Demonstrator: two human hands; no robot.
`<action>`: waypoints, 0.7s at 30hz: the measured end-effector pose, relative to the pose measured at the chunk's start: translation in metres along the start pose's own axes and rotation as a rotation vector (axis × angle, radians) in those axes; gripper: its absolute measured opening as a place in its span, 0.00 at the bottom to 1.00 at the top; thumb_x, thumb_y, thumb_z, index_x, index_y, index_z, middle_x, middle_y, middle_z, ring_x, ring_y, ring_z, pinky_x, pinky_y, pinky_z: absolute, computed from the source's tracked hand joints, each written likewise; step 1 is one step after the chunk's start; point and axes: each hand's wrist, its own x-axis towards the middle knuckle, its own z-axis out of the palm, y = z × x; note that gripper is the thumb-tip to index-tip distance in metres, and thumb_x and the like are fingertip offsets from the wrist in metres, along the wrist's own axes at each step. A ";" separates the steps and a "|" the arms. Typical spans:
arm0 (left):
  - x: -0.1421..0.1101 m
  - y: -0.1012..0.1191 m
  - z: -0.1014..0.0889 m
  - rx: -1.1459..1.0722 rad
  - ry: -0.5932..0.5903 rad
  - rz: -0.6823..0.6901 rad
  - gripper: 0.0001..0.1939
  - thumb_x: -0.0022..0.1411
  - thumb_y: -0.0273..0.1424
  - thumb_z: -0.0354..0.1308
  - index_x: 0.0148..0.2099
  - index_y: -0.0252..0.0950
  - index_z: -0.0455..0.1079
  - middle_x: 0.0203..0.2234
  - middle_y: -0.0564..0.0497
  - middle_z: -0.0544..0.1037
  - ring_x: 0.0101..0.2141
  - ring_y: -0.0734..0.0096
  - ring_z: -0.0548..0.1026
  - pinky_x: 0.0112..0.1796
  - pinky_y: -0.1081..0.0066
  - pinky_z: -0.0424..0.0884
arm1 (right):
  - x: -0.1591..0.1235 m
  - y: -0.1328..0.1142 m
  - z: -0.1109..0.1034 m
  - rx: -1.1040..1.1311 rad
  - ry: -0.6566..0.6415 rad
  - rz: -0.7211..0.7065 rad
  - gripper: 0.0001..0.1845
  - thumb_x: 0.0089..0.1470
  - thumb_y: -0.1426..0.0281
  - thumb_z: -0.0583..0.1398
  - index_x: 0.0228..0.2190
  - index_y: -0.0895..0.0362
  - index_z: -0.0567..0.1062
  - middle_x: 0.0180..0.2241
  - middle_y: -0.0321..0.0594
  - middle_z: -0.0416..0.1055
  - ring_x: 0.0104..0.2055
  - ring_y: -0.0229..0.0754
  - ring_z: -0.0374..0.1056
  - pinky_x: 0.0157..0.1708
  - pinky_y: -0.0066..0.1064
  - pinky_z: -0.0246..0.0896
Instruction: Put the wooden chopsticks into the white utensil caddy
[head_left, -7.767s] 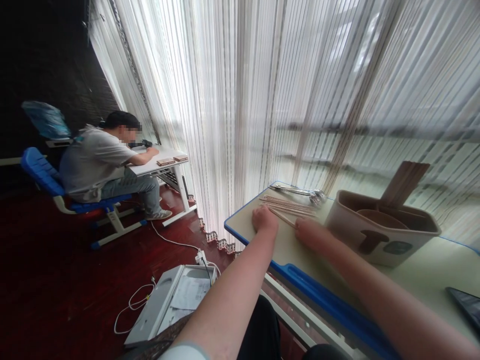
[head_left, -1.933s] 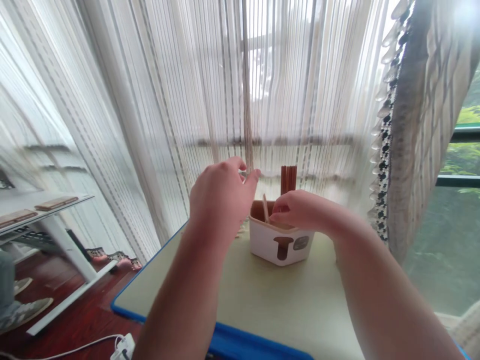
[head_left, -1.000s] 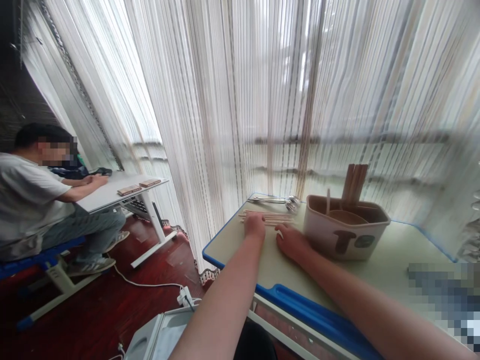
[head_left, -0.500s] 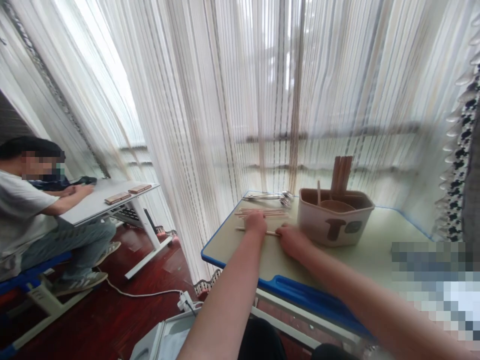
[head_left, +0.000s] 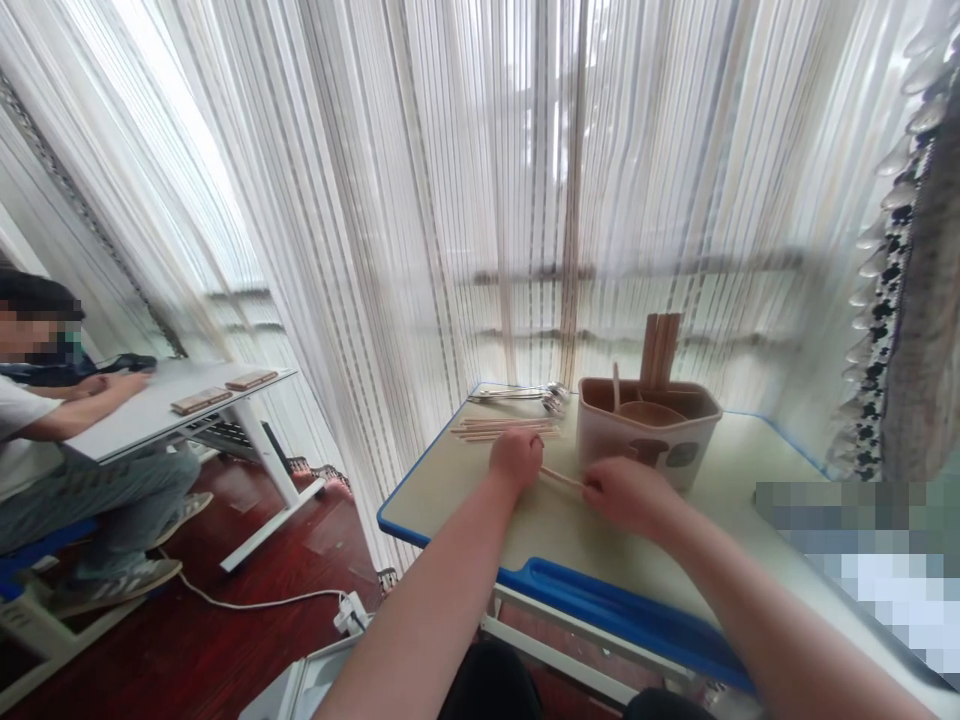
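My left hand [head_left: 517, 458] is closed around one end of a light wooden chopstick [head_left: 562, 479]. The fingers of my right hand [head_left: 628, 490] pinch its other end, so it spans the gap between my hands just above the table. Several more chopsticks [head_left: 480, 431] lie side by side beyond my left hand. Metal spoons [head_left: 517, 393] rest together behind them, bowls towards the right. Behind my right hand stands a beige utensil holder [head_left: 600, 430], with brown chopsticks [head_left: 660, 350] upright in its back and a thin pale handle [head_left: 616, 388] sticking up.
The cream table [head_left: 442, 490] has a raised blue edge. A pixelated patch covers its right side. Sheer striped curtains [head_left: 420, 200] hang behind it. At left, a person [head_left: 30, 420] sits at a white table [head_left: 150, 415] bearing two flat wooden pieces. A white cable [head_left: 255, 603] crosses the floor.
The view has swung slightly right. My left hand has shifted towards the chopstick's end, and the chopstick now slopes down to the right between both hands.
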 end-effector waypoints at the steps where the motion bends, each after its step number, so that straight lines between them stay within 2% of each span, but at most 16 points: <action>1: -0.003 0.004 -0.002 -0.029 0.007 0.061 0.15 0.61 0.31 0.43 0.37 0.38 0.72 0.33 0.48 0.77 0.37 0.68 0.73 0.40 0.70 0.65 | 0.000 0.001 -0.002 0.013 -0.007 0.008 0.14 0.49 0.68 0.53 0.25 0.56 0.78 0.29 0.44 0.74 0.29 0.42 0.67 0.25 0.29 0.50; 5: -0.012 0.013 -0.005 -0.043 0.019 0.370 0.14 0.57 0.39 0.49 0.40 0.37 0.68 0.30 0.49 0.75 0.33 0.67 0.72 0.38 0.69 0.65 | -0.003 0.009 -0.013 0.157 -0.014 -0.016 0.15 0.49 0.67 0.52 0.22 0.57 0.77 0.23 0.41 0.73 0.25 0.39 0.64 0.23 0.29 0.49; 8: -0.013 0.015 -0.001 0.030 0.046 0.533 0.14 0.57 0.40 0.49 0.37 0.36 0.68 0.31 0.46 0.74 0.33 0.64 0.72 0.37 0.67 0.65 | -0.011 0.025 -0.033 0.340 0.000 0.016 0.12 0.47 0.68 0.54 0.25 0.57 0.77 0.24 0.39 0.73 0.25 0.39 0.65 0.24 0.28 0.52; 11: -0.013 0.015 0.005 0.100 0.053 0.559 0.14 0.60 0.38 0.44 0.33 0.36 0.68 0.28 0.45 0.73 0.31 0.65 0.72 0.34 0.67 0.65 | -0.025 0.047 -0.058 0.571 0.103 0.146 0.14 0.45 0.67 0.55 0.32 0.57 0.78 0.25 0.40 0.73 0.24 0.38 0.64 0.23 0.27 0.55; 14: -0.014 0.016 0.010 0.112 0.091 0.574 0.15 0.61 0.39 0.45 0.35 0.36 0.68 0.28 0.46 0.73 0.30 0.66 0.72 0.31 0.68 0.65 | -0.037 0.068 -0.074 0.740 0.271 0.242 0.17 0.45 0.64 0.56 0.34 0.59 0.77 0.25 0.42 0.73 0.22 0.37 0.63 0.22 0.27 0.55; 17: -0.014 0.017 0.012 0.099 0.218 0.538 0.14 0.60 0.40 0.47 0.35 0.36 0.67 0.28 0.47 0.74 0.30 0.66 0.72 0.31 0.69 0.66 | -0.040 0.080 -0.077 0.778 0.348 0.292 0.16 0.44 0.65 0.55 0.32 0.60 0.77 0.20 0.40 0.70 0.21 0.36 0.62 0.19 0.26 0.53; 21: -0.010 0.013 0.016 0.002 0.431 0.399 0.10 0.60 0.36 0.49 0.41 0.36 0.65 0.33 0.48 0.75 0.32 0.70 0.74 0.34 0.71 0.67 | -0.032 0.083 -0.067 0.758 0.300 0.234 0.15 0.44 0.66 0.55 0.30 0.60 0.78 0.19 0.38 0.69 0.21 0.36 0.63 0.19 0.25 0.53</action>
